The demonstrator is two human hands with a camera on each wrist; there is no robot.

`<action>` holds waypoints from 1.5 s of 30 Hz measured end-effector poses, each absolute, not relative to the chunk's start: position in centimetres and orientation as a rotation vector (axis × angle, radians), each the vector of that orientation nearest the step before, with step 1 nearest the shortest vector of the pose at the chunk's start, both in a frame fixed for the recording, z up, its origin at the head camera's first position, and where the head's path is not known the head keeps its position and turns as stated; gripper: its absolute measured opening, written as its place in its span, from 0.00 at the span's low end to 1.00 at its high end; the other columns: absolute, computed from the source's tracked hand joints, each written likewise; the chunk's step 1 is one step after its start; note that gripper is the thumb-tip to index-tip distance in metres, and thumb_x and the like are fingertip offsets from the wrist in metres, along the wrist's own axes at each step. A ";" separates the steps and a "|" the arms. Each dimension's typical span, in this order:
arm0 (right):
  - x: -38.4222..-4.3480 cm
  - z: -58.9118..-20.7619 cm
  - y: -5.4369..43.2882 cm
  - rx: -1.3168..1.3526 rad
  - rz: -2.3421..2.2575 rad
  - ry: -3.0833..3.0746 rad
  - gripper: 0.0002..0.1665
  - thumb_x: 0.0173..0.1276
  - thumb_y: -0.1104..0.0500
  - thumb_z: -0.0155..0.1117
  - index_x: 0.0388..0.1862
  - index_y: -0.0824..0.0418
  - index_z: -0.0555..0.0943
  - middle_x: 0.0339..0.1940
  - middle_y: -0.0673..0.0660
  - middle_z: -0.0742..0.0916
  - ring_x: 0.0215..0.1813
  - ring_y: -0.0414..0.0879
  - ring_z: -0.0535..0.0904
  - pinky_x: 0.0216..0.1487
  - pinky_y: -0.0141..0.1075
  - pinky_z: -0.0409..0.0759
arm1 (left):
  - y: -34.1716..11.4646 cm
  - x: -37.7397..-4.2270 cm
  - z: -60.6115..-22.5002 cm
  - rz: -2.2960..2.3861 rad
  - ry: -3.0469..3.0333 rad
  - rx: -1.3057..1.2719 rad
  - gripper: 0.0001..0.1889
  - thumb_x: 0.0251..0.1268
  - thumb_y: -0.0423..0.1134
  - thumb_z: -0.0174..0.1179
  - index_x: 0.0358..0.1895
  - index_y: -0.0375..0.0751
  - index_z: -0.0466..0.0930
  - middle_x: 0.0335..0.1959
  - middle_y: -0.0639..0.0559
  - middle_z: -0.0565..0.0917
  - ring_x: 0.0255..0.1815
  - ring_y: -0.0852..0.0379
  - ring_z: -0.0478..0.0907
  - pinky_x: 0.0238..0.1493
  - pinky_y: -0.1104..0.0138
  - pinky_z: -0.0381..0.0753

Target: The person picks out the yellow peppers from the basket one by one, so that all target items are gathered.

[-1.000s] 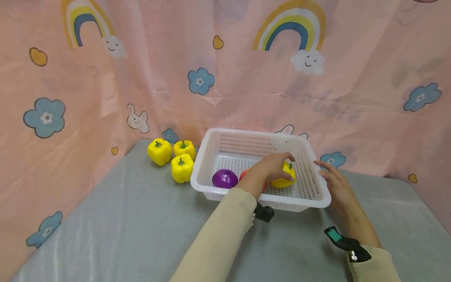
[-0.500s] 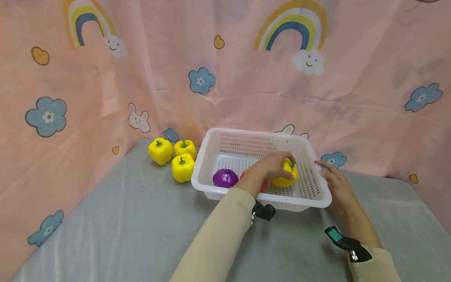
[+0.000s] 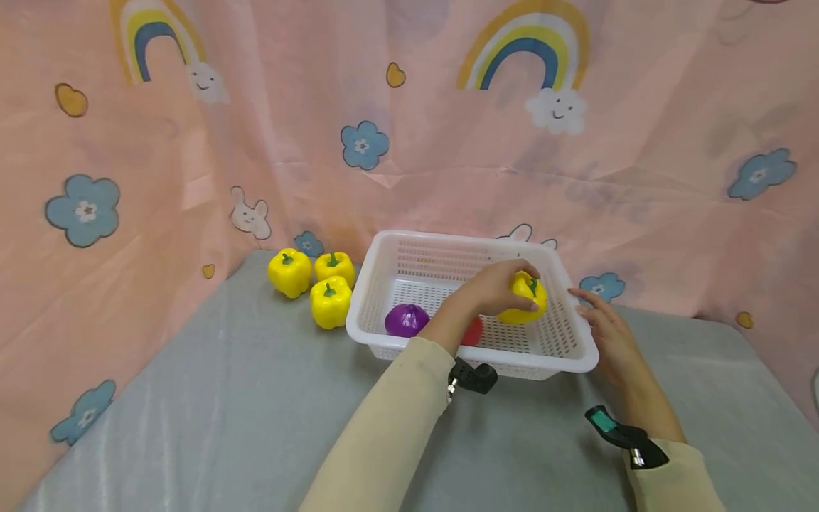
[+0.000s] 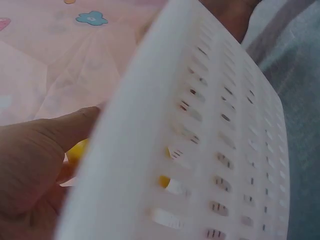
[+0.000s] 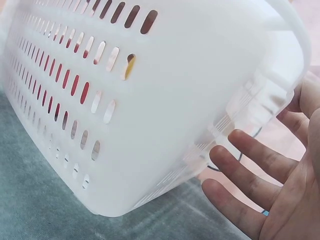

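Note:
My left hand reaches into a white perforated plastic basket and grips a yellow bell pepper with a green stem, held above the basket floor near the right end. My right hand is at the basket's right end, fingers fairly straight and spread beside the outer wall, fingertips by the rim. Inside the basket sit a purple onion-shaped vegetable and a red rounded item, which my left wrist partly hides. In the left wrist view, the basket wall covers most of the pepper.
Several yellow bell peppers stand together on the grey tabletop, just left of the basket. A pink patterned cloth hangs behind the table. Both wrists wear black straps.
My left hand has raised the yellow bell pepper a little off the basket floor and slightly to the right. The right hand stays at the basket's right end.

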State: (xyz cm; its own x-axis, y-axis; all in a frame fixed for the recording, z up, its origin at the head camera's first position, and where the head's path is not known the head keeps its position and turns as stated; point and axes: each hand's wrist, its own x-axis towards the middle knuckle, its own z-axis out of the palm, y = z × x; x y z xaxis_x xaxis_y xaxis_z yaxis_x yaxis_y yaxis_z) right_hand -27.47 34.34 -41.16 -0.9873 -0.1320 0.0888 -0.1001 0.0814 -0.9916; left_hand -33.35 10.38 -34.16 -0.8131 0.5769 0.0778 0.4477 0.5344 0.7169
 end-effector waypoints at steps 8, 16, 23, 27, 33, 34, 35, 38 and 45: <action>-27.7 -41.1 34.5 -0.236 -2.106 2.282 0.21 0.84 0.50 0.42 0.71 0.38 0.65 0.52 0.36 0.81 0.46 0.32 0.85 0.40 0.32 0.88 | 9.5 -32.7 -33.3 1.243 2.561 0.897 0.27 0.62 0.43 0.71 0.64 0.53 0.75 0.62 0.55 0.79 0.53 0.60 0.76 0.53 0.74 0.83; -27.9 -41.3 34.5 -0.338 -2.106 2.270 0.21 0.84 0.52 0.41 0.73 0.44 0.64 0.54 0.38 0.82 0.47 0.34 0.86 0.40 0.33 0.89 | 8.1 -31.8 -32.9 1.335 2.549 0.891 0.27 0.61 0.45 0.72 0.63 0.55 0.75 0.61 0.56 0.79 0.53 0.61 0.77 0.51 0.74 0.84; -27.9 -41.3 34.5 -0.350 -2.094 2.282 0.22 0.84 0.52 0.42 0.73 0.44 0.64 0.56 0.37 0.80 0.48 0.32 0.85 0.40 0.32 0.88 | 6.9 -31.4 -32.1 1.490 2.525 0.831 0.28 0.60 0.44 0.73 0.64 0.57 0.76 0.62 0.55 0.79 0.52 0.59 0.79 0.49 0.73 0.86; -27.9 -41.3 34.5 -0.347 -2.108 2.262 0.22 0.84 0.53 0.42 0.73 0.44 0.64 0.57 0.37 0.80 0.48 0.32 0.84 0.41 0.32 0.88 | 6.0 -31.1 -31.4 1.578 2.484 0.831 0.28 0.60 0.42 0.73 0.64 0.56 0.76 0.63 0.54 0.79 0.52 0.58 0.80 0.48 0.72 0.86; -27.8 -41.3 34.4 -0.347 -2.116 2.242 0.22 0.84 0.52 0.42 0.73 0.44 0.64 0.57 0.37 0.80 0.48 0.32 0.85 0.41 0.33 0.88 | 4.7 -30.4 -30.3 1.632 2.476 0.892 0.28 0.61 0.42 0.73 0.64 0.55 0.76 0.63 0.51 0.79 0.58 0.52 0.82 0.48 0.71 0.87; -27.8 -41.3 34.4 -0.349 -2.116 2.242 0.22 0.84 0.52 0.42 0.73 0.44 0.64 0.57 0.37 0.80 0.49 0.32 0.85 0.40 0.33 0.88 | 4.4 -30.3 -30.1 1.639 2.477 0.898 0.28 0.61 0.42 0.73 0.64 0.55 0.76 0.63 0.51 0.79 0.59 0.51 0.82 0.49 0.71 0.87; -27.9 -41.3 34.4 -0.351 -2.118 2.238 0.22 0.84 0.52 0.42 0.74 0.44 0.64 0.57 0.37 0.80 0.49 0.32 0.85 0.40 0.33 0.88 | 4.2 -30.2 -29.9 1.645 2.479 0.903 0.28 0.61 0.42 0.73 0.64 0.55 0.76 0.64 0.51 0.79 0.61 0.50 0.82 0.49 0.71 0.87; -27.9 -41.3 34.4 -0.367 -2.125 2.221 0.23 0.84 0.53 0.41 0.74 0.45 0.63 0.58 0.37 0.80 0.50 0.32 0.85 0.39 0.34 0.88 | 3.5 -29.8 -29.5 1.664 2.484 0.908 0.28 0.61 0.42 0.72 0.65 0.55 0.75 0.65 0.51 0.79 0.65 0.46 0.80 0.50 0.69 0.87; -27.8 -41.3 34.4 -0.379 -2.121 2.228 0.24 0.84 0.53 0.41 0.76 0.45 0.62 0.59 0.37 0.78 0.51 0.32 0.84 0.40 0.34 0.88 | 1.7 -28.9 -28.8 1.715 2.508 0.929 0.28 0.61 0.42 0.72 0.65 0.55 0.75 0.67 0.54 0.77 0.69 0.45 0.77 0.52 0.69 0.86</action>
State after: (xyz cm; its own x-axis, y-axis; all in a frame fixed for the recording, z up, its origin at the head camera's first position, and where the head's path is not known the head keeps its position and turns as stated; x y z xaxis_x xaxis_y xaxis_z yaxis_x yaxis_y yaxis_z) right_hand -27.82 34.36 -41.30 -0.9692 -0.2046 0.1372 -0.1471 0.0339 -0.9885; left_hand -28.90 1.65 -28.85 -0.8284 0.4420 0.3441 0.4810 0.2464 0.8414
